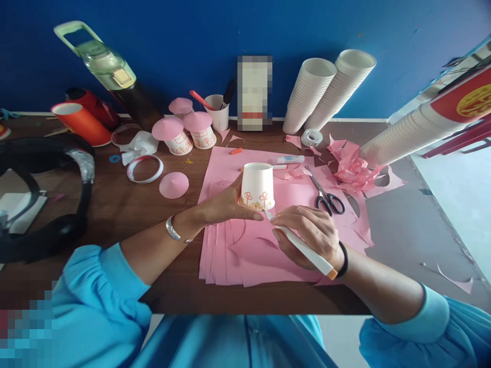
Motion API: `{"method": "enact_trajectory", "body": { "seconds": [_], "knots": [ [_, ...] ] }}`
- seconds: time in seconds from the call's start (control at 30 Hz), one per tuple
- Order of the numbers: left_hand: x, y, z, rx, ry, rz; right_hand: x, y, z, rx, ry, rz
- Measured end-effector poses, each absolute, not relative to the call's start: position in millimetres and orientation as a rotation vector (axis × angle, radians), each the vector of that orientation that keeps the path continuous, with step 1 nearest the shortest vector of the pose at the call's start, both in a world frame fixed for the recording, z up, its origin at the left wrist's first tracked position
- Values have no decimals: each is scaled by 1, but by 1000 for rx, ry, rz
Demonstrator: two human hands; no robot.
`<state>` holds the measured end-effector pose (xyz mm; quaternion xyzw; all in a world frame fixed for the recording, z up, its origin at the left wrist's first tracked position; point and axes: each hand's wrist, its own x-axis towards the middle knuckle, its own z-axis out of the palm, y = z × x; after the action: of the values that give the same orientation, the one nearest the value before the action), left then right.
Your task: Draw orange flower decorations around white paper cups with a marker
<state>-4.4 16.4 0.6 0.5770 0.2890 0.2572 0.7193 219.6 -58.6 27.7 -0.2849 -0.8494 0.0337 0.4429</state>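
Observation:
My left hand (228, 202) grips a white paper cup (258, 179) from its left and lower side. Orange flowers and brownish-yellow grass are drawn along the cup's lower band. In my right hand (309, 232) is a white marker (307, 250) with an orange end, its tip at the cup's lower edge. Below both hands lie stacked pink paper sheets (218, 255). Black-handled scissors (326, 197), a glue stick (288, 159) and a small orange cap (236, 151) rest on the sheets. A second marker (278, 167) lies partly behind the cup.
Several decorated cups with pink cone tops (197, 122) stand back left, near a loose pink cone (174, 185). Tape rolls (144, 168), pink scraps (355, 166), stacked paper cups (310, 92), a pen cup (218, 112), a bottle (111, 71) and black headphones (46, 240) surround the workspace.

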Motion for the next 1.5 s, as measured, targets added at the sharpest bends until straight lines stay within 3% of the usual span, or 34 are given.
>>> {"method": "enact_trajectory", "body": {
  "seconds": [1.5],
  "knots": [
    [-7, 18, -2, 1309, 552, 615, 219, -57, 29, -728, -2123, 56]
  ]
}}
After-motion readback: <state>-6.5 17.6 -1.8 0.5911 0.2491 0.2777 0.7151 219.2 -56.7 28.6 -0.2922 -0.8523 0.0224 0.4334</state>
